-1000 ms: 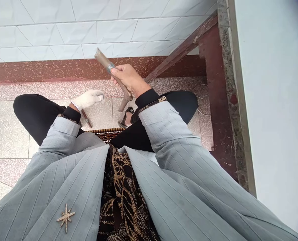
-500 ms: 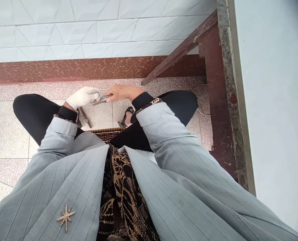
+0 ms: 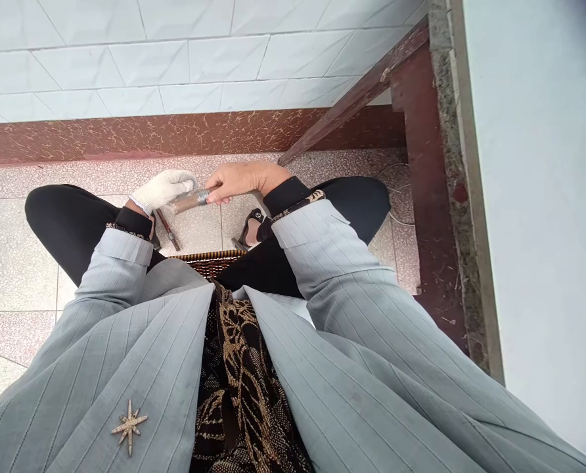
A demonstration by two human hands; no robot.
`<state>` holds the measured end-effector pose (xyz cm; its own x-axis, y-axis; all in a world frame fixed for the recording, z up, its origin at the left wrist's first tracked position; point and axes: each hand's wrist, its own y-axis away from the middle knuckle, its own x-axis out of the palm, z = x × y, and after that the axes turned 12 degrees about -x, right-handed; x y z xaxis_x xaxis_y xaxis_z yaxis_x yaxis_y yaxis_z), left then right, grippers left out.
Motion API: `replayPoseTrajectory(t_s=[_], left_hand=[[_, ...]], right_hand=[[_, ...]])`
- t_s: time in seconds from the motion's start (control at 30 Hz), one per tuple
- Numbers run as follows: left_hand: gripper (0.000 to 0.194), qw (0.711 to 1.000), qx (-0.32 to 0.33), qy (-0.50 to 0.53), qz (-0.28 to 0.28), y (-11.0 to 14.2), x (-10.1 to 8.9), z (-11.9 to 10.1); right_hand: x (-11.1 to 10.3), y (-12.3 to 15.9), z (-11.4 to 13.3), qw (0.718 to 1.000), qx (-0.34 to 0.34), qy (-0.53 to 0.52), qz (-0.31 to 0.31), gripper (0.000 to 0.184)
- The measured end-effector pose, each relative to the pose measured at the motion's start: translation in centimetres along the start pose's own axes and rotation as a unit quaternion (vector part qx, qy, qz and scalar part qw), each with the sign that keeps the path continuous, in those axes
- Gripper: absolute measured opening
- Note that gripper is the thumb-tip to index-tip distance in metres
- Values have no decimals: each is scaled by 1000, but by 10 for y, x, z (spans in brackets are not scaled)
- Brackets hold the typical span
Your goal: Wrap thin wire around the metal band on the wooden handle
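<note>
My left hand (image 3: 162, 190) wears a white knit glove, its fingers curled together. Whatever they may pinch is too small to make out. My right hand (image 3: 246, 179) is bare and closed round one end of a brown, stick-like tool with a silver wire-wound band (image 3: 203, 197). The tool's paler, blurred end points left and passes just under the gloved fingers; whether they touch it I cannot tell. On the floor below my left hand lies another slim tool (image 3: 167, 230), with a reddish-brown shaft and a dark metal-looking tip.
A woven seat edge (image 3: 207, 264) shows between my legs. At the right, a dark red wooden frame (image 3: 433, 177) with a slanting brace (image 3: 357, 92) stands beside a white surface (image 3: 539, 197). A thin pale cable (image 3: 396, 213) lies on the floor. A tiled wall (image 3: 224, 59) rises ahead.
My right hand has shifted slightly right and turned, and more of the tool's brown left part shows. My left hand has stayed almost in place.
</note>
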<state>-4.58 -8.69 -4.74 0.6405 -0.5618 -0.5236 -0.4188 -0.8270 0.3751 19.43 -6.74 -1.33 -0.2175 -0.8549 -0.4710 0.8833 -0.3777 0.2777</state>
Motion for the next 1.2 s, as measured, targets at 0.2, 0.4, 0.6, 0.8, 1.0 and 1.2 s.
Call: replayPoseTrajectory(t_s=[0.2, 0.4, 0.6, 0.8, 1.0, 1.2], left_hand=[[23, 996, -16, 64, 51, -5, 12, 2], [25, 998, 16, -24, 63, -5, 19, -2], [27, 991, 11, -116, 61, -4, 15, 0], [32, 981, 0, -190, 32, 2, 4, -7], [36, 986, 2, -168, 13, 5, 3, -10], [29, 996, 13, -84, 5, -3, 4, 5]], right_hand=[[-5, 6, 6, 971, -5, -28, -236, 36], [3, -16, -16, 950, 101, 91, -282, 34], [11, -16, -24, 968, 100, 218, -75, 27], [12, -12, -11, 989, 88, 101, 69, 31], [10, -9, -5, 994, 56, 58, 77, 31], [5, -3, -8, 1000, -16, 0, 19, 28]])
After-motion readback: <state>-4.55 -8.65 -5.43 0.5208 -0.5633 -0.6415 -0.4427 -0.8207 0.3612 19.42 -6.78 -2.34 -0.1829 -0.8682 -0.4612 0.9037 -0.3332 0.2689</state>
